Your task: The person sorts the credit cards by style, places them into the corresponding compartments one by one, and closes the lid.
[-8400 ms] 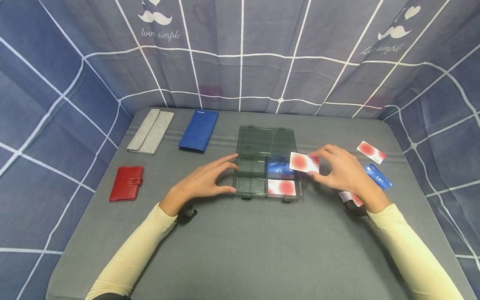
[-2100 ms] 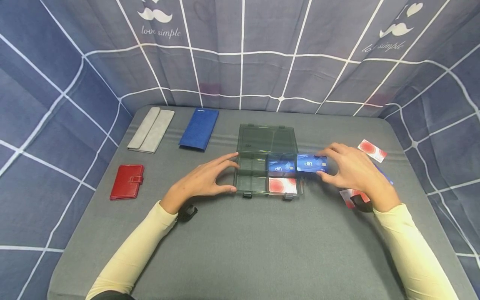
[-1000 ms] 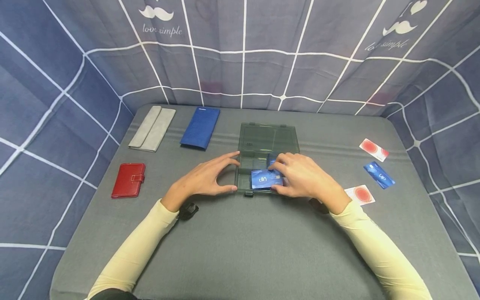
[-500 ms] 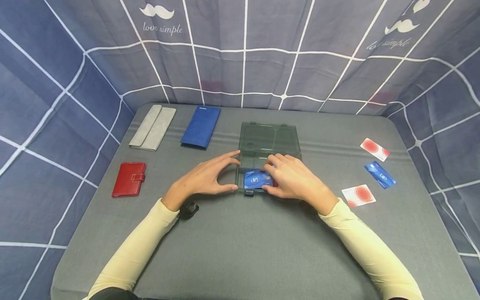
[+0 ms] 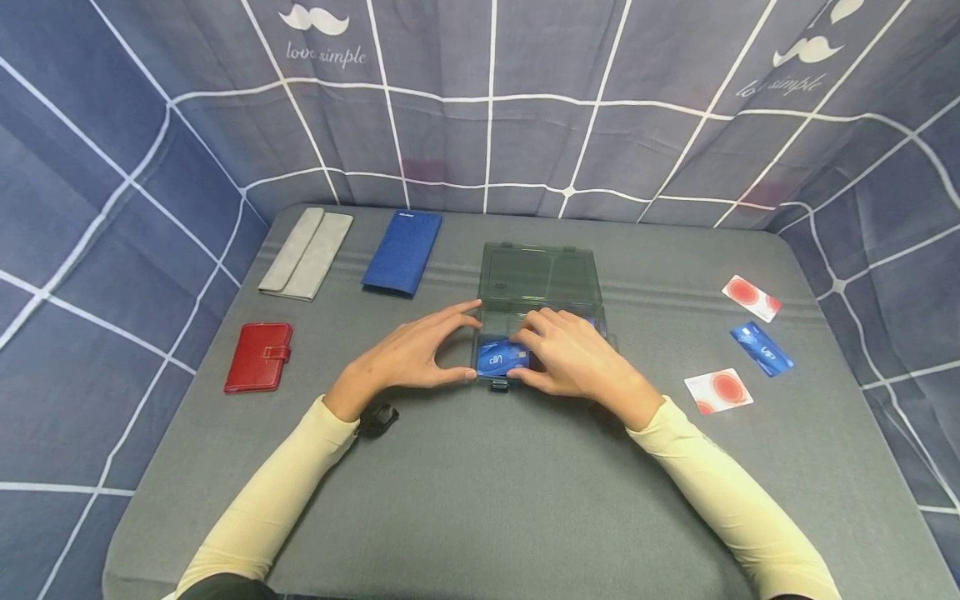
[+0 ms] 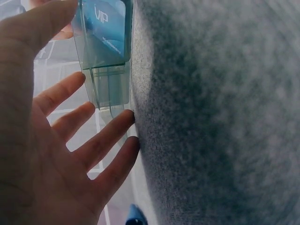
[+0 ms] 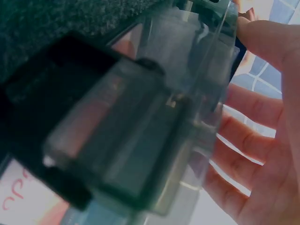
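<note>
A translucent dark green compartment box (image 5: 540,273) stands with its lid folded back at the middle of the table. My right hand (image 5: 573,354) pinches a blue VIP card (image 5: 497,358) by its right end, over the front left compartment. That hand covers most of the right compartments; a bit of blue shows behind it. My left hand (image 5: 408,354) stays at the box's left side, fingers spread and thumb apart, fingertips at the wall. The left wrist view shows the card (image 6: 105,28) through the clear wall, beside the left hand (image 6: 79,145).
On the right lie a red-and-white card (image 5: 752,298), another blue VIP card (image 5: 762,349) and a second red-and-white card (image 5: 718,391). At left are a grey wallet (image 5: 306,254), a blue wallet (image 5: 402,252) and a red wallet (image 5: 258,357). Checked curtains enclose the grey table.
A red-and-white card was in my right hand earlier; then a blue VIP card came from the right. That hand has carried it leftward to the front left compartment. The left hand has stayed put.
</note>
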Demonstrator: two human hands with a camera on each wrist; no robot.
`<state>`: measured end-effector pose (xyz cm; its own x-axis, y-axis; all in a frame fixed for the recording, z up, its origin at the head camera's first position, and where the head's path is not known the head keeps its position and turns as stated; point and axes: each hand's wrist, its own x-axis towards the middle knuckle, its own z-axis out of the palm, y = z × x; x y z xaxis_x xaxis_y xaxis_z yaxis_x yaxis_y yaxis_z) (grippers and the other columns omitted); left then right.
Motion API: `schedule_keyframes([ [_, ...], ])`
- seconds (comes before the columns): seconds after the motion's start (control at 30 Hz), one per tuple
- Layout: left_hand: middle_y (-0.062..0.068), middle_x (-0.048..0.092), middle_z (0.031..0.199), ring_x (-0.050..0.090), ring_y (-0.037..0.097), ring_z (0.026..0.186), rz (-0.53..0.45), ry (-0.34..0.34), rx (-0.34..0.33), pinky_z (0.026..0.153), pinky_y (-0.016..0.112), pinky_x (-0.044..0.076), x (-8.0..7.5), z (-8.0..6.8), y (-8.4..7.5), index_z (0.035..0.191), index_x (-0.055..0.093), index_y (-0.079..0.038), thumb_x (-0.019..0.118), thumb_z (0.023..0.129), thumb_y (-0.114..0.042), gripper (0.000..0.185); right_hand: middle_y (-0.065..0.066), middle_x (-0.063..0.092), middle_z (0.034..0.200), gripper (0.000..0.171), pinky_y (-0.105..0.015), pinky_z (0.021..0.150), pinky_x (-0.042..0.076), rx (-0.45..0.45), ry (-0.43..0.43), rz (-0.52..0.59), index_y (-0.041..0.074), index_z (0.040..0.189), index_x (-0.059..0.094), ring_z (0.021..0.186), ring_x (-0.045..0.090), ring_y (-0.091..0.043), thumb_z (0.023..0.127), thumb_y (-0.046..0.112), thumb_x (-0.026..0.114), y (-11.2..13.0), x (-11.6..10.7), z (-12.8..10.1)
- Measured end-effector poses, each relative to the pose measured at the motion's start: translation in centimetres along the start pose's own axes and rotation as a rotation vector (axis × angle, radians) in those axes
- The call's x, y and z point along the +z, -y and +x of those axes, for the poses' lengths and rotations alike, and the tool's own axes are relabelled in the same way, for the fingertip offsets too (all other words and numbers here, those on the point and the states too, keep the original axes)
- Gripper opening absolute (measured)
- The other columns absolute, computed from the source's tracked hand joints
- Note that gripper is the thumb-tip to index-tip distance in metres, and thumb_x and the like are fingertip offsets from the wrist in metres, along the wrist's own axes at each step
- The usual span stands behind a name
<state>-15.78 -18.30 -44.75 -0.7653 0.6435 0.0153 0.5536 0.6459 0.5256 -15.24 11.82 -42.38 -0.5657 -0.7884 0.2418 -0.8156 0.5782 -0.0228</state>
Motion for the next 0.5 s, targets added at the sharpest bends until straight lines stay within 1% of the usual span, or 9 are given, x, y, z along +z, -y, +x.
schedule_keyframes([
  [0.3,-0.012,0.027,0.177,0.043,0.025,0.154,-0.002,-0.001,0.004,0.106,0.058,0.053,-0.01,-0.02,0.03,0.153,0.056,-0.024,0.076,0.095,-0.062,0.073,-0.004,0.07,0.114,0.052,-0.044,0.09,0.059,0.0,-0.006,0.01,0.013,0.12,0.077,0.104,0.07,-0.026,0.096,0.059,0.077,-0.04,0.3,-0.07],
  [0.5,-0.008,0.027,0.177,0.042,0.025,0.155,-0.005,0.007,0.004,0.108,0.059,0.051,-0.03,0.01,-0.04,0.154,0.055,-0.022,0.077,0.095,-0.059,0.073,-0.003,0.07,0.115,0.054,-0.044,0.09,0.059,-0.002,-0.008,0.009,0.014,0.121,0.077,0.104,0.07,-0.026,0.095,0.061,0.077,-0.08,0.27,-0.18],
])
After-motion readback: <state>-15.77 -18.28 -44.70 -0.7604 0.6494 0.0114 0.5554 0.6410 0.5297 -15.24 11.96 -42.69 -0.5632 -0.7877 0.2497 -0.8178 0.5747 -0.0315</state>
